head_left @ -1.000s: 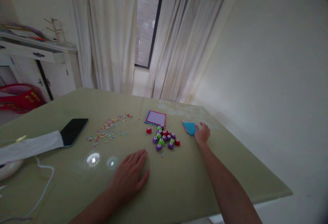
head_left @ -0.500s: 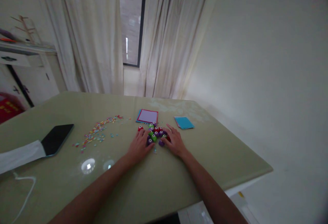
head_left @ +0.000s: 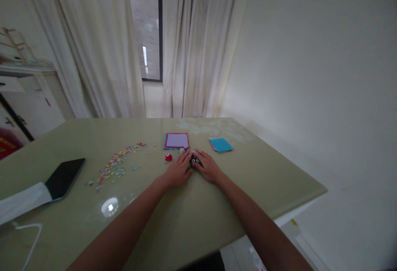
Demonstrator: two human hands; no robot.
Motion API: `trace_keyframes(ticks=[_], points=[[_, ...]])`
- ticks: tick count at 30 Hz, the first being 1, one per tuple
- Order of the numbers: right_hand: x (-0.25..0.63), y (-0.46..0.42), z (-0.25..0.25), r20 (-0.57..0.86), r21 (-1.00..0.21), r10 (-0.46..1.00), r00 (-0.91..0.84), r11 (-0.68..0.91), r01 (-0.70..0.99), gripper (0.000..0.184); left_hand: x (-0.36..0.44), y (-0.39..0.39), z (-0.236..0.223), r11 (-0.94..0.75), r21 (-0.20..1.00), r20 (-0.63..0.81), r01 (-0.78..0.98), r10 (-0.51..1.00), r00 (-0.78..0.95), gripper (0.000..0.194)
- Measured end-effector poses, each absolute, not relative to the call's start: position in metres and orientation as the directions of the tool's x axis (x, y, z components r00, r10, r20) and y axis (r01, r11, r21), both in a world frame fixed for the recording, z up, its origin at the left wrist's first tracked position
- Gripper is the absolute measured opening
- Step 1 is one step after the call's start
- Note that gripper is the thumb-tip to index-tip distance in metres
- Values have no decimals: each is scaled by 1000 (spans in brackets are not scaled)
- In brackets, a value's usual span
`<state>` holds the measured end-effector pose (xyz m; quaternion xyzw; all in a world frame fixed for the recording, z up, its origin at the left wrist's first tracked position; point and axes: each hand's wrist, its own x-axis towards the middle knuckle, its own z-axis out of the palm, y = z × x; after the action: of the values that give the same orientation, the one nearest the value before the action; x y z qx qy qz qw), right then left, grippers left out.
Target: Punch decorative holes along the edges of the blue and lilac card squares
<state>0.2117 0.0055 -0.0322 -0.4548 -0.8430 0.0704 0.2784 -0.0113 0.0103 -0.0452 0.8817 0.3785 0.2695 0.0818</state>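
Note:
Both my hands lie side by side on a heap of small coloured paper punches (head_left: 192,161) on the green table (head_left: 198,213). My left hand (head_left: 179,170) covers the heap's left side, fingers together and curved over it. My right hand (head_left: 207,166) cups the right side the same way. Only a few green and purple punches show between the fingers. One red punch (head_left: 168,157) stands alone just left of my left hand.
A stack of square papers (head_left: 176,140) lies behind the heap, a blue paper stack (head_left: 221,144) to its right. Scattered confetti (head_left: 116,165) lies to the left. A dark phone (head_left: 63,172), a white cloth (head_left: 21,200) and a cable (head_left: 29,242) sit far left.
My right hand left the blue paper stack and came to the punches. My left hand slid forward to them. Both hands have closed in and pushed the heap tighter together.

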Motion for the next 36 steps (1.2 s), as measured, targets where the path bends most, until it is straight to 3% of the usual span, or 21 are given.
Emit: trace_keyframes(ticks=[6,11,17,27,32,36], points=[[218,12,-38,484,-432,793,-369,584,687,45,4,-35,-20,-807,301,485,508,588,647,62],[224,19,-44,556,-506,807,-199,519,689,47,30,-81,-20,-912,285,372,295,389,843,60],[224,17,-44,563,-519,811,-159,496,696,47,18,-75,-18,-915,309,261,260,344,902,67],[223,16,-42,535,-535,834,-132,456,711,51,-110,-60,-11,-824,321,210,466,542,814,59],[220,11,-39,516,-516,842,-158,452,728,53,-181,-24,-17,-610,260,252,749,791,557,59],[219,11,-39,508,-499,847,-157,438,748,51,-211,-7,-22,-426,191,322,884,878,353,65]])
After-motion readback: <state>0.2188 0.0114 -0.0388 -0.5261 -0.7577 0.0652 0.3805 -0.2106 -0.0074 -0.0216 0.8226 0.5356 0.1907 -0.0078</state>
